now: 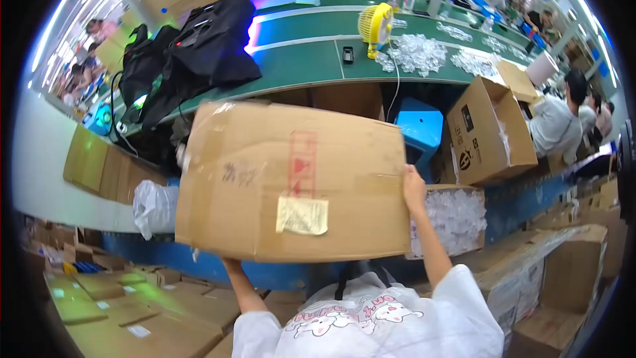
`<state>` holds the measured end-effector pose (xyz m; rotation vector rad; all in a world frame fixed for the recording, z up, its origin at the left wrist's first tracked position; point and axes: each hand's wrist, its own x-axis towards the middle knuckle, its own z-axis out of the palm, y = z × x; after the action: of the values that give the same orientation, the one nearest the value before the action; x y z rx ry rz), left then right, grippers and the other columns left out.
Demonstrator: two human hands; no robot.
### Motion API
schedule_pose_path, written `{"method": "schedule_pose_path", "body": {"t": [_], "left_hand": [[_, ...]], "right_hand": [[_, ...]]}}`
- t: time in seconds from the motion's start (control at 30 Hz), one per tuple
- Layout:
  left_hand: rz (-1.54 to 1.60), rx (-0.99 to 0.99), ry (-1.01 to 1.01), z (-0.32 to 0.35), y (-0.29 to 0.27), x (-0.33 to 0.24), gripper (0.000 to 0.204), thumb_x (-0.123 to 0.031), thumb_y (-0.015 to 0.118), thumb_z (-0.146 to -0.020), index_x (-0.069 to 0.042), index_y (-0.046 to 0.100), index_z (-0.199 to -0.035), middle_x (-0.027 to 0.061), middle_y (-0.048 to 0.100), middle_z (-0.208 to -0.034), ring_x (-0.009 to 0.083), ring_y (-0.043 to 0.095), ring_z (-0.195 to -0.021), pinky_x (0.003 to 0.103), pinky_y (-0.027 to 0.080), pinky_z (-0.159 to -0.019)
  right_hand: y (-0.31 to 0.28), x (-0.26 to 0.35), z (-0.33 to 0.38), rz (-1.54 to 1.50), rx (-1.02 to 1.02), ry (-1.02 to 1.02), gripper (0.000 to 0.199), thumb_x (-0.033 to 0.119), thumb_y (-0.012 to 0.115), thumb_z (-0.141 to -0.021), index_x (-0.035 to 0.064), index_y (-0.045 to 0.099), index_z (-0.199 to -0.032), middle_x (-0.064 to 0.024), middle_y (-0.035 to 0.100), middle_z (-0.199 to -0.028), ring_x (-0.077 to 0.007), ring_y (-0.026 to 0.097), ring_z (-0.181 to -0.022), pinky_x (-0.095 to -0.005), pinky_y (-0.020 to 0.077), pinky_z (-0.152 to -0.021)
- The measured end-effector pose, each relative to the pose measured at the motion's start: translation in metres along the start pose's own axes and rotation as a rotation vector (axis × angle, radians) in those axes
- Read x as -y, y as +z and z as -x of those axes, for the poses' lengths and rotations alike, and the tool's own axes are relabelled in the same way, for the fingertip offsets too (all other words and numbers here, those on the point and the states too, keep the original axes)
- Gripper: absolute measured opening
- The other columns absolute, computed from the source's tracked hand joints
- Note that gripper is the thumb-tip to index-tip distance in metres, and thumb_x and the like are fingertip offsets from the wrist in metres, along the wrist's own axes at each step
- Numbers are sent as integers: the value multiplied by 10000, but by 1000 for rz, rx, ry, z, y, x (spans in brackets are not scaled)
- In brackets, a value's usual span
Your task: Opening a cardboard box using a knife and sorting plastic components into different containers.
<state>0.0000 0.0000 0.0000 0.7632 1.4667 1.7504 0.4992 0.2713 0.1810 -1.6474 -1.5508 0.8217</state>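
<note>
Large brown corrugated cardboard box (pixel 291 182), taped, with a pale paper label: held up in mid-air in front of the long green bench (pixel 298 59). Right hand (pixel 413 189): clamped on the box's right edge. Left hand: hidden beneath the box's lower edge, only the forearm showing; grip cannot be told. Yellow desk fan (pixel 375 25): on the bench, above the box. Open carton of clear plastic pieces (pixel 454 219): just right of the box.
</note>
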Motion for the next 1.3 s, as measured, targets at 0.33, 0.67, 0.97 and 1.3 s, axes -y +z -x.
{"method": "schedule_pose_path", "body": {"t": [0.33, 0.67, 0.97, 1.3], "left_hand": [[-878, 79, -39, 40, 189, -182, 651, -515, 457, -738, -172, 291, -1265, 73, 233, -1328, 285, 247, -1201, 517, 150, -948], [-1586, 358, 374, 105, 350, -201, 648, -532, 530, -669, -241, 382, -1228, 15, 261, -1330, 283, 188, -1233, 598, 53, -937], [-1567, 334, 342, 107, 354, -195, 627, -523, 538, -666, -250, 402, -1214, 9, 281, -1320, 269, 182, -1238, 582, 34, -948], [-1581, 348, 324, 105, 353, -198, 629, -529, 516, -679, -222, 405, -1217, 17, 272, -1327, 267, 164, -1246, 583, 20, -942]], "right_hand": [[53, 86, 29, 169, -12, -21, 313, 369, 327, -858, 86, 417, -759, -142, 535, -719, -381, 521, -720, -467, 395, -581], [-14, -17, 52, -53, 212, 13, 419, 442, 300, -854, 55, 462, -861, -169, 553, -712, -258, 563, -679, -356, 414, -574], [-58, 19, 63, -141, 477, -48, 263, 286, 382, -861, 42, 455, -793, -104, 533, -657, -216, 523, -615, -293, 398, -564], [-35, 49, 46, -102, 522, -99, 219, 232, 449, -838, 21, 465, -780, -109, 542, -559, -230, 549, -532, -307, 415, -507]]}}
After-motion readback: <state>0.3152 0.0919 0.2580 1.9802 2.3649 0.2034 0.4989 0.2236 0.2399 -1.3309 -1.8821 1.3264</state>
